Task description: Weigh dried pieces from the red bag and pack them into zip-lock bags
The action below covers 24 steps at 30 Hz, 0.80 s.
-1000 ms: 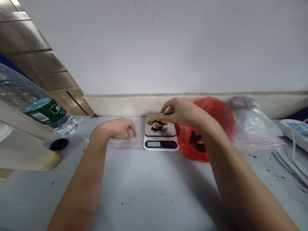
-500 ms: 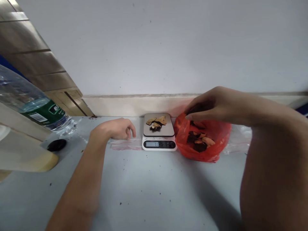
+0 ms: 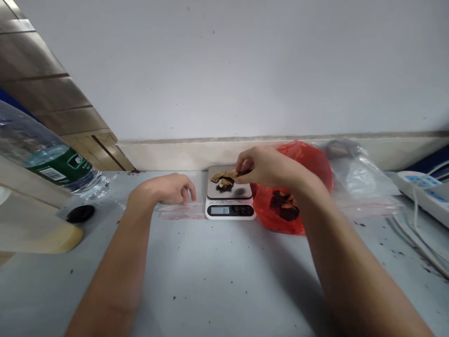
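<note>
A white digital kitchen scale (image 3: 228, 210) stands near the wall, its display showing digits like 84. Several brown dried slices (image 3: 224, 182) lie on its metal plate. My right hand (image 3: 261, 166) is over the plate's right side, fingertips pinched on a dark dried slice (image 3: 242, 173) that they partly hide. Just right of the scale is an opened red plastic bag (image 3: 277, 220) with more dark and tan slices (image 3: 286, 205) inside, partly covered by my right forearm. My left hand (image 3: 171, 188) rests left of the scale, fingers loosely bent and apart, holding nothing, by a clear zip bag (image 3: 182, 211).
On the left are a water bottle with a green label (image 3: 63, 164), a black round cap (image 3: 80, 214) and a pale translucent container (image 3: 38, 229). To the right lie a clear plastic bag (image 3: 361, 175) and a white power strip (image 3: 424, 192) with cables. The wall rises behind.
My right hand has moved left from the red bag to the scale plate, with a slice in its fingers. The displayed digits have gone from 73 to 84. My left hand stays put.
</note>
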{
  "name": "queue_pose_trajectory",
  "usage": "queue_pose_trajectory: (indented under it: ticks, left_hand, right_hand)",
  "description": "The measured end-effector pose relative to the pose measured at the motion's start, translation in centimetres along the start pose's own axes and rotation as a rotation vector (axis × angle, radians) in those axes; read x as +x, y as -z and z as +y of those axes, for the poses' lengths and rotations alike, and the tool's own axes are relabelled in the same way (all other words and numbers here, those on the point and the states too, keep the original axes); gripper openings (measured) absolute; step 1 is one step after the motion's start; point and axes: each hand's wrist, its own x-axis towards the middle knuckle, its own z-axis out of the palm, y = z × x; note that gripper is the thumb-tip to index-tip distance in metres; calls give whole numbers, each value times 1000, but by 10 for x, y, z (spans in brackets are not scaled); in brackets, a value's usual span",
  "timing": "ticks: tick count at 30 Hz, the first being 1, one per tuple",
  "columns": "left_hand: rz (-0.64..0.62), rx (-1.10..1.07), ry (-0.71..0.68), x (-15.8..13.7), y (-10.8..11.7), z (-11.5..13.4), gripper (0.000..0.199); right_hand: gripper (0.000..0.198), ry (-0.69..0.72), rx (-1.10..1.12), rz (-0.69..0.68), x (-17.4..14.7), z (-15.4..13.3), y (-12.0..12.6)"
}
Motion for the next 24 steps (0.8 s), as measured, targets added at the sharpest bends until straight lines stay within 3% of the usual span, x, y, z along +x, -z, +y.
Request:
queue_pose_trajectory:
  ticks: [5, 10, 13, 18, 24]
  left_hand:
    - [-12, 3, 21, -1, 1, 2, 56]
    - [-21, -9, 30, -1, 1, 3, 56]
    - [-16, -6, 32, -3, 2, 5, 59]
    - [-16, 9, 25, -6, 3, 10, 60]
    - [-11, 12, 49, -5, 2, 10, 52]
  right_hand:
    - [10, 20, 37, -109, 8, -2, -9]
    - [9, -17, 11, -58, -11, -8, 14]
    - [16, -40, -98, -50, -23, 5, 31]
    - [42, -210, -219, -287, -27, 35, 43]
    - [44, -370, -223, -222, -18, 42, 30]
